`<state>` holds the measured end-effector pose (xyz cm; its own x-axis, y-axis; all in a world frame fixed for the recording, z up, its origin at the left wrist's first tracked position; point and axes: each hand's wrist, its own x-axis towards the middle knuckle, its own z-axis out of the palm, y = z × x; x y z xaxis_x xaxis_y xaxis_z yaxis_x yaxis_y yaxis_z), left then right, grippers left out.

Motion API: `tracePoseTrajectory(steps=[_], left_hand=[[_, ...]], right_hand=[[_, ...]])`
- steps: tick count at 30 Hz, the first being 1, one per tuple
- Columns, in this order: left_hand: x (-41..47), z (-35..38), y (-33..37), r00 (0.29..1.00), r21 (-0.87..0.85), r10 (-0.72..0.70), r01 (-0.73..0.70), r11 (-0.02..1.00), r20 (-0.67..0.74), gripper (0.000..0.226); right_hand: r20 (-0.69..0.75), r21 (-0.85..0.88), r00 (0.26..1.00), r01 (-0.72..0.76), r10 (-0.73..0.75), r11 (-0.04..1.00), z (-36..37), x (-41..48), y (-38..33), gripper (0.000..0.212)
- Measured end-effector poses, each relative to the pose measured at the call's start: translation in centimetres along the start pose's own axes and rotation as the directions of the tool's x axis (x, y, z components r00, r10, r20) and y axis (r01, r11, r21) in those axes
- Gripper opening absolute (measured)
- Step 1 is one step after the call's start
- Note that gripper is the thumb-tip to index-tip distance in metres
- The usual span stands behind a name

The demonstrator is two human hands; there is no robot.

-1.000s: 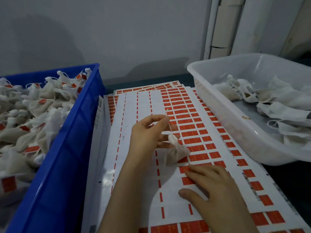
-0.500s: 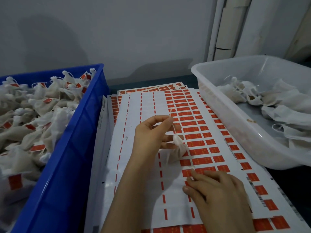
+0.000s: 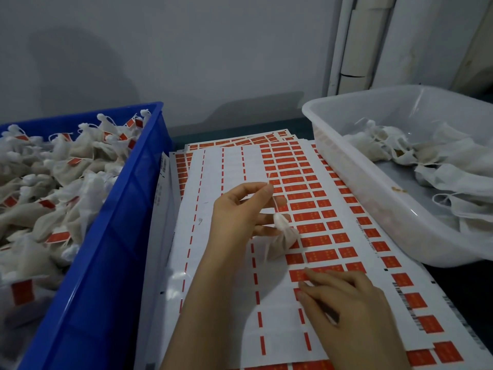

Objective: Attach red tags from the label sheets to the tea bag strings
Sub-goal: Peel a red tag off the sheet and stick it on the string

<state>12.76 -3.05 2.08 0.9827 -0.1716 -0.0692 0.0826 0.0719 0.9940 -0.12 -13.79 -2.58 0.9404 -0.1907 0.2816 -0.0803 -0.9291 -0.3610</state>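
1. Over the label sheets (image 3: 232, 166): the left hand (image 3: 240, 209) has the tea bag (image 3: 282, 241). Thumb and index pinch the string (image 3: 274, 198) near its free end, and the lower fingers clamp the bag's gathered neck.
2. Reason, as I read it: two grip points pull the string straight, so a tag can fold round a taut stretch.
3. The right hand (image 3: 346, 303) has its fingers extended and grasps nothing. Its tips rest on a red tag (image 3: 297, 275) at the edge of the peeled zone. Looks like it's working a corner; can't tell if any edge has lifted.
4. Orientation: the string's long axis runs away from the person, free end at the far side, leaning slightly left. The bag hangs neck-up, body toward the near side. Just above the sheet or touching it, can't tell which.
5. The bag sits just beyond the right hand, so travel from peel to string is short.
6. The blue bin (image 3: 106, 249) on the left holds tagged bags (image 3: 66, 161). The clear bin (image 3: 346, 166) on the right holds untagged bags (image 3: 386, 145). Judged flow: right to left.
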Motion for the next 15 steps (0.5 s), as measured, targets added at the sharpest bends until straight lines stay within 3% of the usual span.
tracePoseTrajectory(steps=[5, 9, 15], left_hand=[[0.1, 0.0, 0.0, 1.000, 0.002, 0.011, -0.011, 1.000, 0.000, 0.009], [0.1, 0.0, 0.0, 1.000, 0.011, 0.021, -0.021, 1.000, -0.009, 0.009], [0.3, 0.0, 0.1, 0.998, 0.015, 0.013, -0.012, 1.000, -0.063, 0.006]], right_hand=[[-0.004, 0.023, 1.000, -0.003, 0.003, 1.000, 0.2, -0.1, 0.4, 0.031], [0.047, 0.200, 0.994, -0.106, 0.098, 0.974, -0.5, -0.1, 0.7, 0.021], [0.113, 0.488, 0.938, -0.340, 0.328, 0.804, -2.2, 0.2, 2.0, 0.014]])
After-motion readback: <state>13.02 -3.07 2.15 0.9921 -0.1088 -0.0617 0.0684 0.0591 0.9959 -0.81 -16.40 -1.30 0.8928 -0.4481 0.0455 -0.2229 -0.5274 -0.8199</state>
